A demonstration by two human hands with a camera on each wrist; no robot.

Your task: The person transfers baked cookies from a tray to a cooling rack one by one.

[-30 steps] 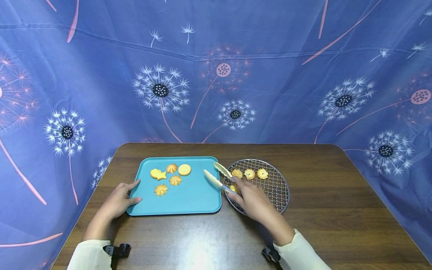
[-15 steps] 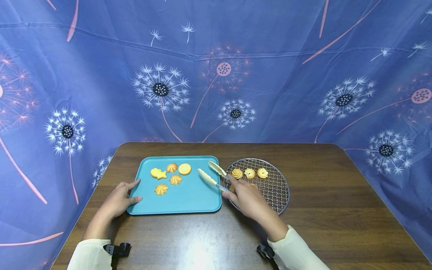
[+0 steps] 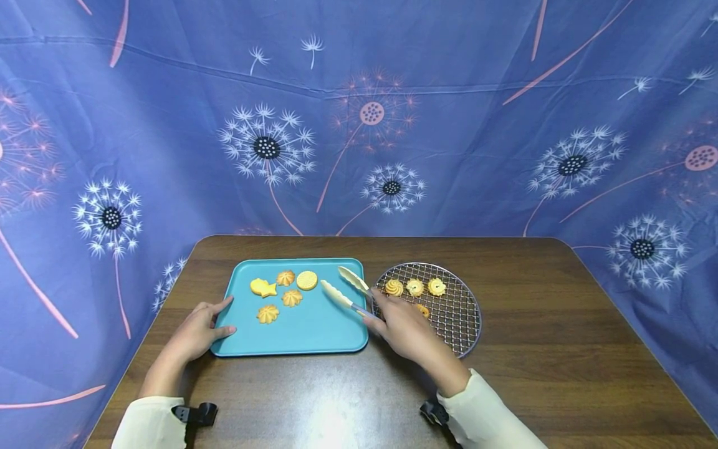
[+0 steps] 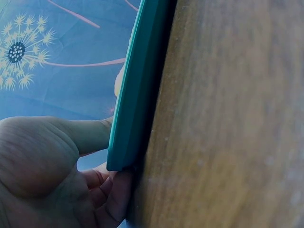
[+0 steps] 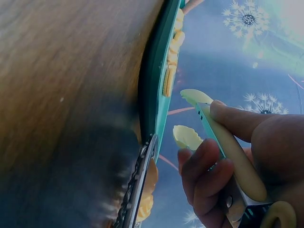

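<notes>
My right hand (image 3: 406, 327) grips a pair of tongs (image 3: 336, 294), cream-tipped with metal arms. The tongs are spread, with nothing between their tips, above the right part of a turquoise tray (image 3: 314, 340). My left hand (image 3: 196, 333) holds the tray's left edge; in the left wrist view the thumb lies over the rim and curled fingers are at its underside. On the tray lie a fish-shaped cookie (image 3: 262, 287), a round cookie (image 3: 306, 280) and several scalloped cookies (image 3: 291, 298). Right of it, a round wire rack (image 3: 462, 312) bears several piped cookies (image 3: 415, 287), one partly behind my right hand.
A brown wooden table (image 3: 533, 324) carries the tray and rack, which stand close side by side. Behind it hangs a blue cloth (image 3: 460, 125) with dandelion prints. Each wrist wears a black strap device (image 3: 196, 415).
My right hand has moved left with the spread tongs, from the rack's edge farther over the tray. A ring-like cookie on the rack has come into view. The left hand stays put.
</notes>
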